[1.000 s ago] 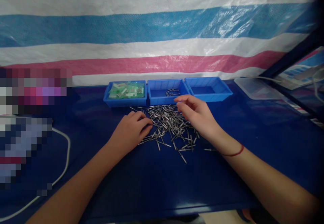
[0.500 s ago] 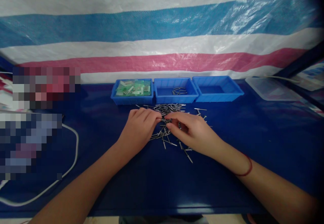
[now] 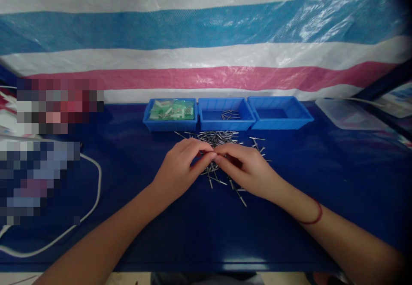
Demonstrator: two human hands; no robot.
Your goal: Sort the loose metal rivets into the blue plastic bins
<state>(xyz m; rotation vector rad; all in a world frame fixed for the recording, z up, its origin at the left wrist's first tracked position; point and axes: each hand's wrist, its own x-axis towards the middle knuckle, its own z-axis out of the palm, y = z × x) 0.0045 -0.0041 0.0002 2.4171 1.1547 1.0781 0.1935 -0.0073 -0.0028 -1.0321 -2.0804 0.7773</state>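
Note:
My left hand (image 3: 183, 162) and my right hand (image 3: 246, 165) meet fingertip to fingertip over a loose pile of blind rivets (image 3: 219, 137). Each hand is closed in a pinch between thumb and forefinger. Whatever sits between the fingertips is too small and hidden to make out. Thin silvery rivets with thicker ends lie scattered on the blue tabletop (image 3: 199, 233), under and around both hands. A few rivets lie apart from the pile, by the right hand and toward the front.
Behind the pile stand three blue bins in a row: the left bin (image 3: 170, 125) has small packets on green, the middle bin (image 3: 227, 125) several rivets, the right bin (image 3: 280, 123) nothing visible. A white cable (image 3: 99, 177) curves at left; a clear plastic lid (image 3: 350, 115) lies at right.
My left thumb has come into view, and its fingertips now touch those of my right hand, which has closed into a pinch. The view has shifted slightly.

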